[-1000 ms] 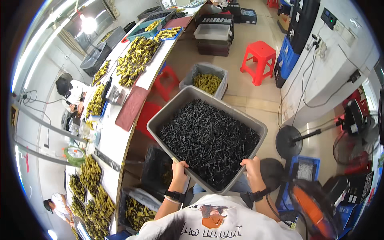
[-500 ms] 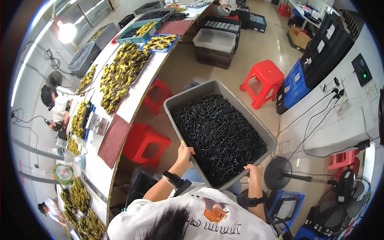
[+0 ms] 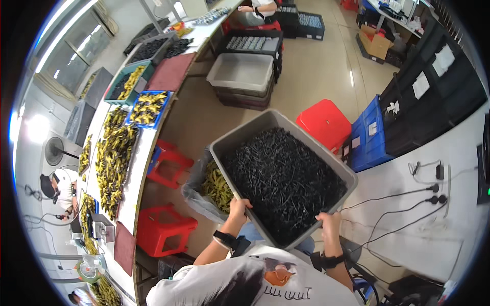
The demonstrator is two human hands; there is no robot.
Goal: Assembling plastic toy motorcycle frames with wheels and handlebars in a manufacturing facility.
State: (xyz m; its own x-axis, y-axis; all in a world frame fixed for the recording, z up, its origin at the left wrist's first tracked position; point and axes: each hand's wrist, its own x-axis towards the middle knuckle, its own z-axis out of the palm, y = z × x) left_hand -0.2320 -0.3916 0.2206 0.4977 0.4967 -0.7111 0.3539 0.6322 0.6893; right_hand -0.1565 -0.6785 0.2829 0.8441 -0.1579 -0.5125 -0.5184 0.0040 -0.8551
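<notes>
A grey plastic bin (image 3: 220,153), filled with thin black strip-like pieces (image 3: 286,178), is held in front of my body. My left hand (image 3: 238,209) is closed on the rim of its near left side. At the near right corner, my right hand (image 3: 329,222) grips the rim too. Partly behind the bin on the left, a clear plastic bag (image 3: 193,189) lines a container of yellow-and-black pieces (image 3: 215,189). The undersides of both hands are hidden by the bin.
A long white table (image 3: 145,153) on the left bears heaps of yellow-and-black pieces (image 3: 115,163). Red stools (image 3: 166,224) stand along it. Ahead are stacked grey bins (image 3: 240,71); on the right, a red stool (image 3: 324,122), a blue crate (image 3: 365,135) and wall cords. Other people sit by the table.
My view has moved forward along the aisle and turned right, with the bin still in both hands. The stacked bins and right-hand stool appear nearer; the lined container now shows beside the bin.
</notes>
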